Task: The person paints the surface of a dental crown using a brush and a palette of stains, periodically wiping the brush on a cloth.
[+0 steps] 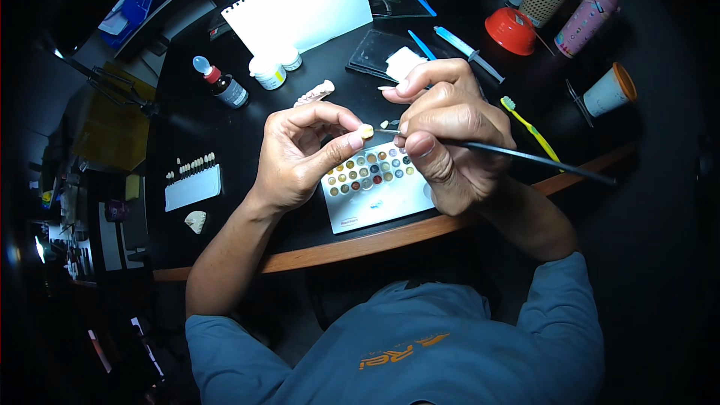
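Observation:
Between thumb and index finger, my left hand (296, 154) pinches a small yellowish-white tooth crown (366, 131). My right hand (461, 124) grips a fine brush (536, 157) with a long black handle, its thin tip pointing left and close to the crown; whether they touch I cannot tell. Both hands are above a white palette (379, 211) with rows of round wells in browns, yellows, greys and reds; my right hand covers part of it. Just beyond my left hand lies a pinkish-white dental model (315, 93). A small whitish piece (385, 124) shows between the hands.
At left are a tooth shade guide (193, 189), a dropper bottle (228, 90) and white jars (268, 73). A spiral pad (304, 7) stands behind. Rightward are a syringe (469, 53), yellow toothbrush (531, 129), red bowl (511, 31), paper cup (606, 92) and pink tumbler (587, 21). Wooden edging (360, 244) borders the table.

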`<move>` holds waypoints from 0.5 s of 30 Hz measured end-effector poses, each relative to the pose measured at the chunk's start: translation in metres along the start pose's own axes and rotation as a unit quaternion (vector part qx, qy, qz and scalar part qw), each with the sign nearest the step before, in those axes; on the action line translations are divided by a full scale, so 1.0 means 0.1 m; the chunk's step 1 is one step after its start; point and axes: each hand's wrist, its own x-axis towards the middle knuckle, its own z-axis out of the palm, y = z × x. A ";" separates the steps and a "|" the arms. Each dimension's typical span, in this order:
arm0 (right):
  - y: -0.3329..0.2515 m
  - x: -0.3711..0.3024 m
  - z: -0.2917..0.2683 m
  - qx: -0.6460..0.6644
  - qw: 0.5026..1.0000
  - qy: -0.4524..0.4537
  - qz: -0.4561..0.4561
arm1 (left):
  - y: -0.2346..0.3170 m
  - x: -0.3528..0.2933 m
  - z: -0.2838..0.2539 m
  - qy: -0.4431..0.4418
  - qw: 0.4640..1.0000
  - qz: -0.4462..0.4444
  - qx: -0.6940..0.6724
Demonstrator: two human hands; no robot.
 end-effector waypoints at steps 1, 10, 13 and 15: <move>-0.01 0.00 -0.01 -0.008 1.000 -0.008 -0.009 | -0.01 0.01 0.00 -0.001 1.000 -0.001 -0.001; -0.04 0.03 -0.02 -0.035 0.998 -0.040 -0.017 | 0.00 0.00 -0.01 -0.006 1.000 0.007 0.009; -0.03 0.02 -0.04 -0.037 0.998 -0.039 -0.017 | -0.01 0.01 -0.02 -0.005 1.000 0.002 0.012; -0.03 0.03 -0.04 -0.031 0.999 -0.040 -0.018 | -0.01 0.01 -0.02 -0.009 1.000 0.006 0.022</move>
